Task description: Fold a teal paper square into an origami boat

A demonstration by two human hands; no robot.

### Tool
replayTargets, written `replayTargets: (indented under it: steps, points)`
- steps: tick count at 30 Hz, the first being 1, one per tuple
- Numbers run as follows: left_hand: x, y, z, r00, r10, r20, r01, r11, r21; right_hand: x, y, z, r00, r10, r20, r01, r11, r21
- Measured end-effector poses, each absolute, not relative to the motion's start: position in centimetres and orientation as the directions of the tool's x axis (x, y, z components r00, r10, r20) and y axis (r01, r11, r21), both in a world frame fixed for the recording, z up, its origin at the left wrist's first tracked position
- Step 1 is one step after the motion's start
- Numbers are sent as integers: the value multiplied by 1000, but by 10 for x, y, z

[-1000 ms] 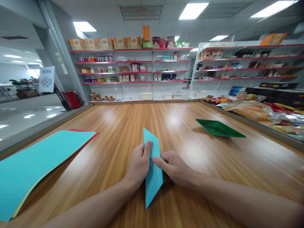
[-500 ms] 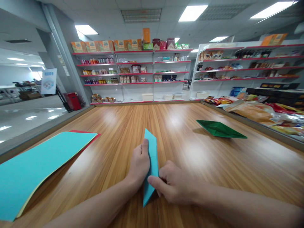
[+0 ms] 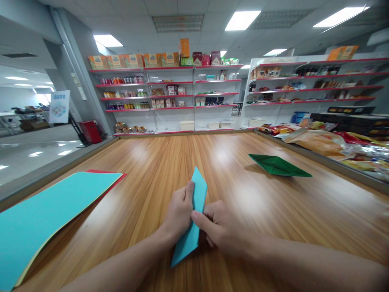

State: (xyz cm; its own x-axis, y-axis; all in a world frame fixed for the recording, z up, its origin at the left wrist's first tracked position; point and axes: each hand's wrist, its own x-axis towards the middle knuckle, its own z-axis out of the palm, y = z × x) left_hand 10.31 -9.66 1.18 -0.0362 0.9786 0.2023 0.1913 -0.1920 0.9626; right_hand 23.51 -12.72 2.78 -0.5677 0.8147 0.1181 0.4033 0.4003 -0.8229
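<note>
A folded piece of blue paper (image 3: 199, 194), narrow with pointed ends, is held above the wooden table in front of me. My left hand (image 3: 179, 207) grips its left edge, thumb lying up along the side and the other fingers hidden behind. From the right, my right hand (image 3: 217, 225) pinches the paper near its middle, its thumb pressed on the near face and the fingers curled behind. A folded green paper boat (image 3: 278, 165) rests on the table to the right, apart from both hands.
A stack of coloured sheets (image 3: 57, 215), blue on top with yellow and red edges below, lies on the left of the wooden table (image 3: 146, 162). Packaged snacks (image 3: 322, 142) are piled beyond the right edge. Stocked shelves (image 3: 170, 95) stand behind.
The folded blue paper has tilted, its top moving right and its lower tip left. My right hand has slid slightly up along it. The view has shifted a little.
</note>
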Motion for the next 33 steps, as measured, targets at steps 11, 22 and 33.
replayTargets:
  steps: [11, 22, 33]
  points:
    - [101, -99, 15, 95, 977, 192, 223, -208, 952, 239, -112, 20, -452, 885, 113, 192, 220, -956]
    - [98, -97, 10, 121, 971, 206, 253, -231, 940, 251, -85, 13, -382, 918, 105, 166, 180, -970]
    - [95, -97, 8, 266, 935, 234, 262, -303, 916, 259, -82, 11, -339, 910, 238, 351, 357, -866]
